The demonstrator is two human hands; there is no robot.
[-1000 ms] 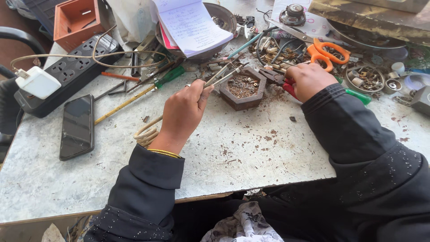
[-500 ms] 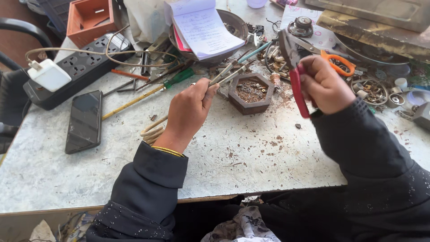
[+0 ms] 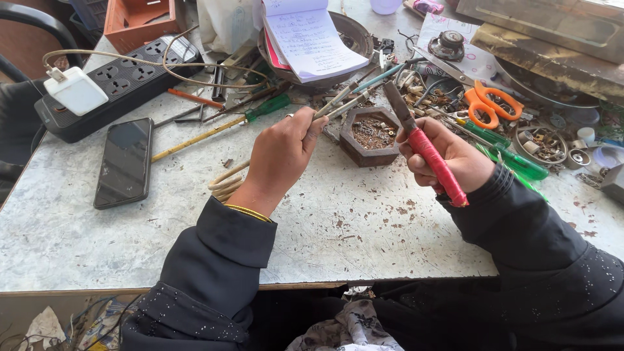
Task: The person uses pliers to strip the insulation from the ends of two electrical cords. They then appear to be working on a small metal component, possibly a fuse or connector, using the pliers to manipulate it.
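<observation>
Fingers [image 3: 305,130] of left hand [image 3: 279,156] pinching grey cable [image 3: 338,104] with bare metal ends, raised over tabletop [image 3: 195,227]. Right hand [image 3: 448,159] wrapped round red-handled pliers [image 3: 422,143], dark tip up, beside hexagonal wooden dish [image 3: 370,136].

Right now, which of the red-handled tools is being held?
The pliers in the right hand, raised above the table. The thin red-handled screwdriver lies untouched beside the power strip.
</observation>
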